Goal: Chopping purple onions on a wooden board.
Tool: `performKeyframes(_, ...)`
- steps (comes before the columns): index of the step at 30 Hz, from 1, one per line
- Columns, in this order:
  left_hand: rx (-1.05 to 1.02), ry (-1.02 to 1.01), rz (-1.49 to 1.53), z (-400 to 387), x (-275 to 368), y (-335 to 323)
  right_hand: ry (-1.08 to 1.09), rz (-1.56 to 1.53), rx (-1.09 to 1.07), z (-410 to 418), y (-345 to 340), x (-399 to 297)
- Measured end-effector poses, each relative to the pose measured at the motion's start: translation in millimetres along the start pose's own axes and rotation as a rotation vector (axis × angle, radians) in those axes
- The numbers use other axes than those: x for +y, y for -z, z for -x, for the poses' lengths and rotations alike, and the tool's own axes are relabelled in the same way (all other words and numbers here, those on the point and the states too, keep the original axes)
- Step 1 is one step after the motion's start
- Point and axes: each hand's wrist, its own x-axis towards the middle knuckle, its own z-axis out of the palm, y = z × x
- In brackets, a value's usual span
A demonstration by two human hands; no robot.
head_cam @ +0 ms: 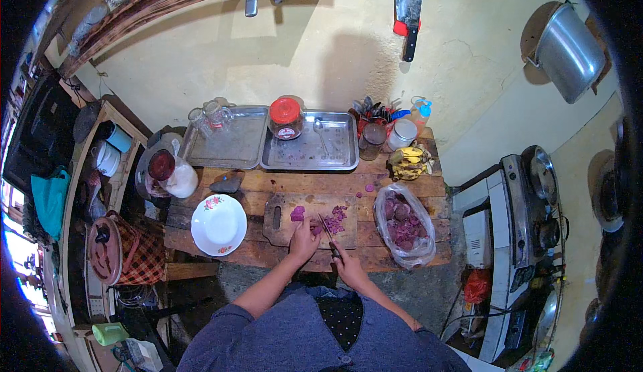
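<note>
A wooden cutting board (pixel 281 231) with a slot handle lies before me on the plank table. My right hand (pixel 350 267) grips the dark handle of a kitchen knife (pixel 326 227), its blade over the board. Beneath the fingers of my left hand (pixel 304 241) is a purple piece of root vegetable (pixel 316 230), held close beside the blade. Small diced purple bits (pixel 337 219) are spread right of the knife. Farther up the board sit some purple slices (pixel 297 214). A clear plastic bag (pixel 427 246) of purple tubers (pixel 402 214) rests on the right.
On the left stands a white floral bowl (pixel 219 226), near a dark stone (pixel 226 184) and a tipped jar (pixel 182 178). Metal trays (pixel 334 158) line the back, one bearing a red-lidded jar (pixel 286 116). Bananas (pixel 409 162) lie back right. A cleaver (pixel 409 0) hangs on the wall.
</note>
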Motion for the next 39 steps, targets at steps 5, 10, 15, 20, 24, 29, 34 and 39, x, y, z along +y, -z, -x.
performKeyframes(5, -0.088, -0.119, 0.178, -3, 3, 13, 0.04, 0.041, -0.06, 4, 0, 4)
performKeyframes(10, -0.115, -0.068, 0.23, 2, -13, 8, 0.058, 0.053, -0.059, 6, 1, -8)
performKeyframes(15, -0.107, -0.094, 0.193, 0, -19, 7, 0.062, 0.057, -0.053, 4, -3, -10)
performKeyframes(20, -0.125, -0.069, 0.193, 0, -13, 11, 0.107, 0.037, 0.047, 5, -13, -9)
performKeyframes(24, -0.119, -0.076, 0.216, 2, -21, 5, 0.054, 0.065, 0.045, 7, -17, -12)
performKeyframes(29, -0.122, -0.101, 0.221, 2, -23, 7, -0.22, 0.188, -0.153, 5, -13, -30)
performKeyframes(34, -0.149, -0.025, 0.28, 0, -23, 6, -0.119, 0.065, -0.081, -2, -23, -10)
performKeyframes(39, -0.152, -0.022, 0.31, 0, -23, 8, -0.15, 0.195, -0.119, -6, -26, -9)
